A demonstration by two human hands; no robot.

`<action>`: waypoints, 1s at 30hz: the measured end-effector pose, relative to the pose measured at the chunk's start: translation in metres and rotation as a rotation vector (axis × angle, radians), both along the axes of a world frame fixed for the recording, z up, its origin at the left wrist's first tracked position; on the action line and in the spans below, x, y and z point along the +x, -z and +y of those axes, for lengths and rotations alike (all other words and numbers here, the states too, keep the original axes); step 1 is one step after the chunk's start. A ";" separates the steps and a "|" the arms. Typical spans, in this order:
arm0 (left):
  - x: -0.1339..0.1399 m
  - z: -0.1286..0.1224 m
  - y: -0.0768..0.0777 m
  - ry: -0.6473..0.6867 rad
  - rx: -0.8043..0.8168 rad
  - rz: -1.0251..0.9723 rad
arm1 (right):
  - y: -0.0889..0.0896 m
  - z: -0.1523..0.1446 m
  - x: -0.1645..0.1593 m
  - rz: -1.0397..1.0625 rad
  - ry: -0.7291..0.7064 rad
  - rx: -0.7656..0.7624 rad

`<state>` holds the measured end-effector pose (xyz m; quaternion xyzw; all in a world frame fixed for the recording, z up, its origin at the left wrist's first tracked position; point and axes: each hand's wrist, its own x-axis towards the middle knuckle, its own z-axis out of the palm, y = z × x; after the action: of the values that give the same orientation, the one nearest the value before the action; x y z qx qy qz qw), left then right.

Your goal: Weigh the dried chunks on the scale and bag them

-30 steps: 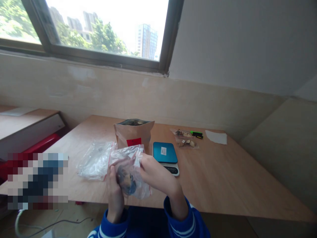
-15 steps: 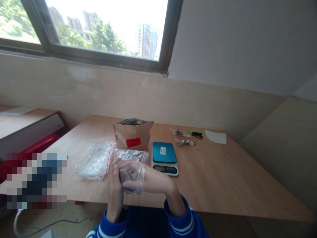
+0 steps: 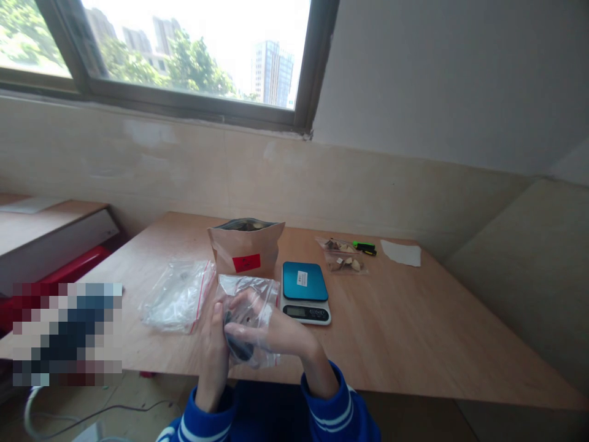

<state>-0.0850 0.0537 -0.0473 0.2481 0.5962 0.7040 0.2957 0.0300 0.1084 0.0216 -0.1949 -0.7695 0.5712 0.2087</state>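
Clear plastic bag (image 3: pixel 251 316) is in both hands, just over the near edge of the table (image 3: pixel 437 319), in front of the paper pouch and left of the scale's near end. Left hand (image 3: pixel 215 350) is clamped on the bag's left side, thumb up; its other fingers are mostly hidden. Right hand (image 3: pixel 280 334) comes in from the right, fingers showing through the plastic, apparently inside. Thumb and forefinger apart; can't tell if they grip anything. Bag contents: a dark piece (image 3: pixel 242 350) low down, below the right thumb. Rest is blurred by glare and folds.

Brown paper pouch (image 3: pixel 221 248) stands upright behind the bag, mouth open, silvery-grey lining, red label (image 3: pixel 246 263) on the front. Something pale inside; too small to identify.

Flat stack of clear bags (image 3: pixel 175 301) with a red line along the right edge lies just left of the left hand. Can't see anything in them.

Kitchen scale (image 3: pixel 305 281): blue plate, white base, dark panel at the near end. White sticker on the plate.

Two small bags right of it, one behind the other: rear (image 3: pixel 338 247) has dark and pale pieces, front (image 3: pixel 345 264) has tan chunks plus a white tag. Green-and-black cutter (image 3: pixel 365 247) beside the rear one, then white paper (image 3: pixel 401 253) further right.
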 end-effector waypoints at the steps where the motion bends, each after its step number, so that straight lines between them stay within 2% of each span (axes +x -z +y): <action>1: 0.000 0.000 -0.002 -0.006 -0.004 0.000 | 0.000 0.001 0.000 0.015 -0.010 0.001; 10: -0.002 -0.003 -0.007 -0.096 0.041 0.015 | 0.003 0.006 0.008 0.006 0.014 -0.131; 14: -0.003 -0.003 -0.006 -0.107 0.028 0.037 | 0.010 0.007 0.010 0.012 -0.056 -0.182; 20: -0.007 -0.003 -0.001 -0.217 -0.043 0.195 | 0.017 0.008 0.012 -0.025 -0.078 -0.155; 26: -0.010 -0.002 0.002 -0.243 -0.066 0.226 | 0.018 0.008 0.012 0.038 0.022 -0.218; 30: -0.009 -0.002 0.001 -0.189 -0.031 0.168 | 0.019 0.010 0.012 0.099 0.104 -0.232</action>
<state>-0.0940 0.0513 -0.0488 0.2444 0.6505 0.6960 0.1807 0.0418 0.1187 0.0030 -0.2288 -0.6759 0.6537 0.2520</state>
